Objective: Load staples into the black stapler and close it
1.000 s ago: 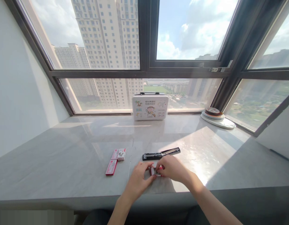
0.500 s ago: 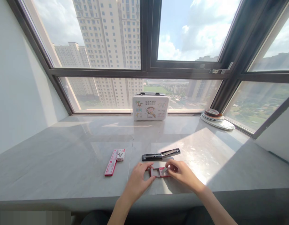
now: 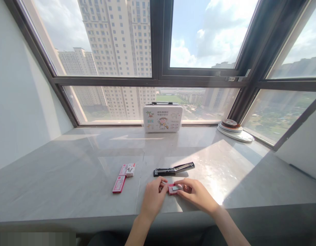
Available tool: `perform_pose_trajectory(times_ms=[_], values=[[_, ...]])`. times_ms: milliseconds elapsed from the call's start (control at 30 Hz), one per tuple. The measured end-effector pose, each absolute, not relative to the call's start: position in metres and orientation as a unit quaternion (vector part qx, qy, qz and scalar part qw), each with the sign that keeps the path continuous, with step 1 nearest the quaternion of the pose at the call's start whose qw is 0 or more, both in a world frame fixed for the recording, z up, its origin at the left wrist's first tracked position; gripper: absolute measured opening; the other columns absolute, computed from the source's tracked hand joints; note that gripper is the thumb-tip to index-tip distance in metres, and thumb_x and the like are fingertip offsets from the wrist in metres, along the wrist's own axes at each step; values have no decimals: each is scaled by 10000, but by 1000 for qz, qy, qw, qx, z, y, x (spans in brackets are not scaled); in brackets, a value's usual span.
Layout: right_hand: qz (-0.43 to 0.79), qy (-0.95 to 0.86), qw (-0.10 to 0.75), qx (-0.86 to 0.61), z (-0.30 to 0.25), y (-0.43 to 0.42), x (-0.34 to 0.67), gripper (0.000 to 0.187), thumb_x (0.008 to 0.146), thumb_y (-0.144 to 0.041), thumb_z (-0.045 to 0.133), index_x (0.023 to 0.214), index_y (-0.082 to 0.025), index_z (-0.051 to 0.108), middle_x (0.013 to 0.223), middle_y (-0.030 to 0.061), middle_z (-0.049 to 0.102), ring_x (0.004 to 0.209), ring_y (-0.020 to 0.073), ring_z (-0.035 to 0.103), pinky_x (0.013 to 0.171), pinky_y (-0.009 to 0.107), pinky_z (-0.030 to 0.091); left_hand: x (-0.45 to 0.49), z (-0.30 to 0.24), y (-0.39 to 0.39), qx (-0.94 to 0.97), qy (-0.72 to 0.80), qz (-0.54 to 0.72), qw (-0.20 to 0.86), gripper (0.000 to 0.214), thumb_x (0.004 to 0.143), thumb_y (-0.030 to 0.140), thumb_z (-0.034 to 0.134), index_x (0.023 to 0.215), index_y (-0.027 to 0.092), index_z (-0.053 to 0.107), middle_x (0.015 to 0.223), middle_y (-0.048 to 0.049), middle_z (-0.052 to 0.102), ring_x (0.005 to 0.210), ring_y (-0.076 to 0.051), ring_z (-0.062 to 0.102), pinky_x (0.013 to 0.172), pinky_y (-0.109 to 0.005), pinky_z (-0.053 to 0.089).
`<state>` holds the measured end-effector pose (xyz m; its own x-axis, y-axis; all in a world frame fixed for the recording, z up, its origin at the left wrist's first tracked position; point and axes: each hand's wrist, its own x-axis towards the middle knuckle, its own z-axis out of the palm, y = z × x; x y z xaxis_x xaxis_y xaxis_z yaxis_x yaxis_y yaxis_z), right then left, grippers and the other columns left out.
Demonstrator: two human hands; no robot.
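Observation:
A small red staple box (image 3: 174,188) lies on the grey stone sill in front of me, its silvery contents showing on top. My left hand (image 3: 153,200) pinches its left end. My right hand (image 3: 196,194) holds its right end with fingers curled over it. Just behind the box lies a black stapler (image 3: 173,169), swung open flat. Both forearms reach in from the bottom edge.
Two more red staple boxes (image 3: 127,169) (image 3: 118,183) lie to the left. A white tin case with cartoon print (image 3: 162,118) stands against the window. A stack of round plates (image 3: 234,130) sits at the back right. The sill's front edge (image 3: 70,218) runs below my hands.
The red box's sleeve and tray, drawn apart half a second ago, are now pushed together. My hands have come closer to each other around it.

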<state>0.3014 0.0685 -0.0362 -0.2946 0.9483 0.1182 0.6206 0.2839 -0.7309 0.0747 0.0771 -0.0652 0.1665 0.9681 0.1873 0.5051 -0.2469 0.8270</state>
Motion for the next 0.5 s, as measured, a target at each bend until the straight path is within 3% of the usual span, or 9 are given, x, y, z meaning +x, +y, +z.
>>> perform_pose_trajectory(times_ms=[133,267,400,500], values=[[243,-769,262,-529,-36,64,295,213,898,-400,695,1064,-323,803,802,-11,715,696,165,609,671,272,396,64,-62,85,700,527,378,298,204,994,414,508,1028,263,640,807,18,705,707,-170,636,682,-272,430],[224,-764,269,-542,-34,65,283,183,897,-390,681,999,-280,787,679,-26,636,624,145,575,619,263,362,40,-59,112,715,570,368,168,307,878,406,677,1149,263,648,851,15,626,806,-191,615,774,-296,438],[204,-761,319,-526,-25,86,269,197,908,-378,655,1017,-255,763,663,-26,582,637,148,568,629,261,373,32,-62,133,727,566,354,159,391,810,403,745,1166,266,658,884,5,615,862,-216,610,818,-325,447],[191,-749,343,-533,-20,107,263,220,921,-406,631,997,-241,754,654,-28,547,624,147,544,625,259,373,37,-67,143,719,574,364,146,455,808,414,745,1206,239,612,1068,-46,641,1039,-259,601,925,-376,442]])
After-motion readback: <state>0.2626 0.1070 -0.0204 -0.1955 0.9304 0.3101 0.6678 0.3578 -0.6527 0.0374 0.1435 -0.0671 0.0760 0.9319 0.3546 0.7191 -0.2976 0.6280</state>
